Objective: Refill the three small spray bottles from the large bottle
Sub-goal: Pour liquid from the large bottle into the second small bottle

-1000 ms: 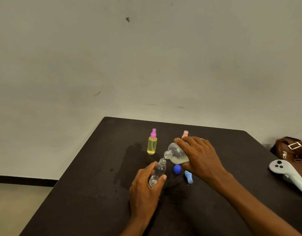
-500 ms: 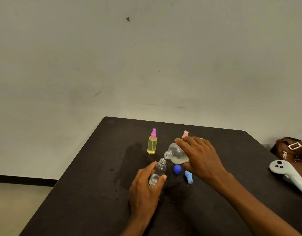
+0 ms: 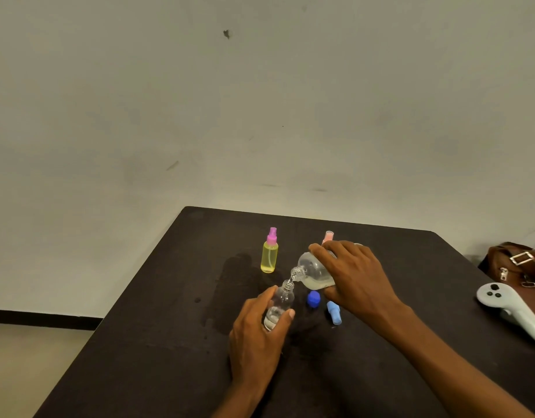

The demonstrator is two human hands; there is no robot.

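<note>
My right hand (image 3: 355, 277) grips the large clear bottle (image 3: 313, 271) and tips it leftward, its open neck just above the mouth of a small clear spray bottle (image 3: 281, 303). My left hand (image 3: 257, 336) holds that uncapped small bottle upright on the table; a little liquid shows at its bottom. A thin stream runs between the two necks. A yellow-filled spray bottle with a pink top (image 3: 269, 251) stands behind. Another pink-topped bottle (image 3: 328, 236) peeks out behind my right hand, mostly hidden. A dark blue cap (image 3: 313, 298) and a light blue spray top (image 3: 334, 312) lie on the table.
The dark table (image 3: 157, 342) has wet patches left of the bottles. A white handheld controller (image 3: 510, 309) and a brown bag (image 3: 519, 262) lie at the right edge. The table's left edge drops to the floor.
Both hands and both bottles stay in place while liquid keeps running into the small clear bottle; its level looks slightly higher.
</note>
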